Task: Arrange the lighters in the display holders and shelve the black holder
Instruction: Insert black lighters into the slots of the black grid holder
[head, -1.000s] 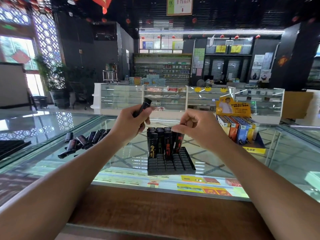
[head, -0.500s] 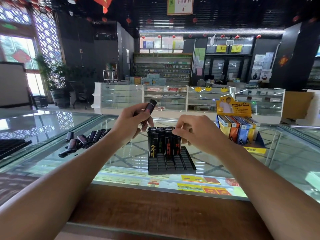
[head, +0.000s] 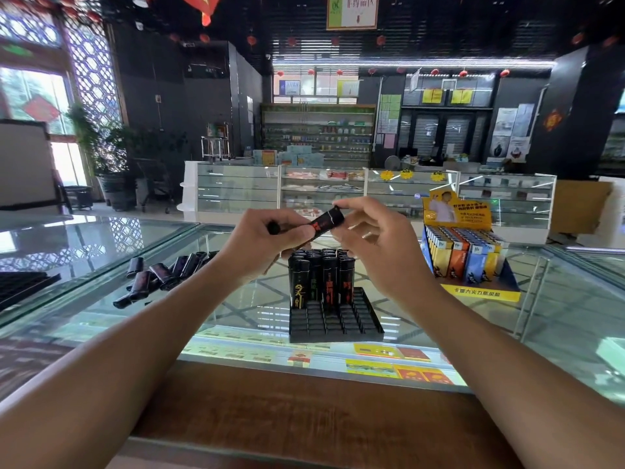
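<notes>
Currently both hands grasp 1 black lighter (head: 323, 224) mid-air above the black holder (head: 334, 321): left hand (head: 270, 238) wraps its lower end, right hand (head: 378, 245) pinches the top. Holder sits on the glass counter (head: 558, 316), back rows filled, front slots empty; loose lighters (head: 162, 277) lie to the left. Risk: mid-handoff slip dropping it onto standing lighters, toppling them, or seating it crooked.

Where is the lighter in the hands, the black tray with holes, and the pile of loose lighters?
held lighter (head: 324, 222), head view, on its black body.
black holder (head: 334, 324), head view, on its empty front slots.
loose lighters (head: 159, 277), head view, on the middle of the pile.
</notes>
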{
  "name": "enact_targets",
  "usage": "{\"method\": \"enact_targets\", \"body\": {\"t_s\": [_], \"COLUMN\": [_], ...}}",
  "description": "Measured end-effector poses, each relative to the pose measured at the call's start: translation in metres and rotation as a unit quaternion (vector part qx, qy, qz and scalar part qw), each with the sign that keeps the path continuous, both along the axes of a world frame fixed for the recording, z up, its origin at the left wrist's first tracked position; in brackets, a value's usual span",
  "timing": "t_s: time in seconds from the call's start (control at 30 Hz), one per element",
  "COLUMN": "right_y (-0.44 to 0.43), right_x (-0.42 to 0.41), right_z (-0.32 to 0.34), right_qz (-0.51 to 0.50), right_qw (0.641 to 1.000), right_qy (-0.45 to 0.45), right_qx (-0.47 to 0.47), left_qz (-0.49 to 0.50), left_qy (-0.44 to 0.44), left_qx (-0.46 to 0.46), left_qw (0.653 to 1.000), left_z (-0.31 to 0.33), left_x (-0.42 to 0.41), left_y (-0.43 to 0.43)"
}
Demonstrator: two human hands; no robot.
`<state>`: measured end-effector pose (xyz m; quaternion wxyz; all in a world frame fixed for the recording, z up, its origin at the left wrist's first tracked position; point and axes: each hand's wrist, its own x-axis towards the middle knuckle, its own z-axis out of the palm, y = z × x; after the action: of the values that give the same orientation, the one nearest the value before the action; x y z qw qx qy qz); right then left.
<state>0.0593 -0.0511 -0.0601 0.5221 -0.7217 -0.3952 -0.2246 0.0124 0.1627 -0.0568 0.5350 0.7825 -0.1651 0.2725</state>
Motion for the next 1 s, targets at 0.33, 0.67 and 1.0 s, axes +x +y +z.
{"method": "enact_targets", "body": {"t_s": [0.33,0.67,1.0], "right_y": [-0.004,-0.010,-0.012], "right_x": [0.000,0.014,0.014], "right_z": [0.005,-0.005,-0.002], "right_qz": [0.038,-0.021,-0.017], "right_qw": [0.998,0.981,0.966], "right_qy": [0.025,-0.117,-0.137], "right_qx": [0.031,-0.155,-0.218], "left_qz": [-0.053,0.001,0.001], "left_qy": [0.059,0.068,0.011], "left_qx": [0.002,-0.161,-0.090], "left_qw": [0.997,0.985,0.996], "left_z": [-0.001,-0.001,-0.008], "left_x": [0.004,0.017,0.019], "left_y": [0.006,0.019,0.022]}}
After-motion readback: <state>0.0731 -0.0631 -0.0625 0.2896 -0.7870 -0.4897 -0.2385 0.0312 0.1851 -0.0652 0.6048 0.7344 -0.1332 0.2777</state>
